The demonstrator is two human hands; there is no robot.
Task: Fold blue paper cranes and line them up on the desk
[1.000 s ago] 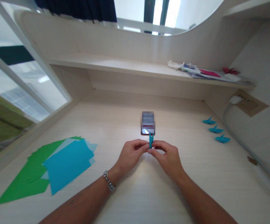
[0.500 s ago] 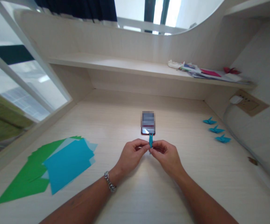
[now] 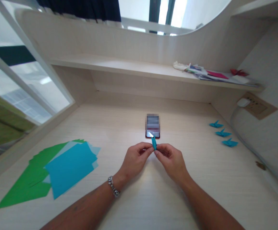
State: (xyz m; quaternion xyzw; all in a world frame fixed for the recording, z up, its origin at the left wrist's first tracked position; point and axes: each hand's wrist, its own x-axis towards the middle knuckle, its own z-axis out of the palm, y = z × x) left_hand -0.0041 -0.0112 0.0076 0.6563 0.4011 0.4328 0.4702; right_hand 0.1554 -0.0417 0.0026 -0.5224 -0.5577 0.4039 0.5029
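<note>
Between my two hands is a narrow folded piece of blue paper [image 3: 154, 142], held upright just in front of the phone [image 3: 152, 126]. My left hand [image 3: 137, 159] pinches its left side between thumb and fingers. From the other side, my right hand [image 3: 173, 159] pinches it as well, fingertips close to those of the left. Three folded blue paper cranes stand in a slanting row at the right: a far crane [image 3: 216, 124], a middle crane [image 3: 223, 133] and a near crane [image 3: 229, 142].
Blue paper sheets [image 3: 73, 169] lie fanned over green sheets [image 3: 21, 188] at the left. Along the right wall runs a grey cable [image 3: 241, 134] from a plug in the socket [image 3: 258, 107]. Papers [image 3: 215, 76] rest on the shelf [image 3: 129, 66] above the desk.
The folded blue paper has tilted, its top leaning left, and its lower tip no longer shows below my fingers. Both hands stay nearly in place.
</note>
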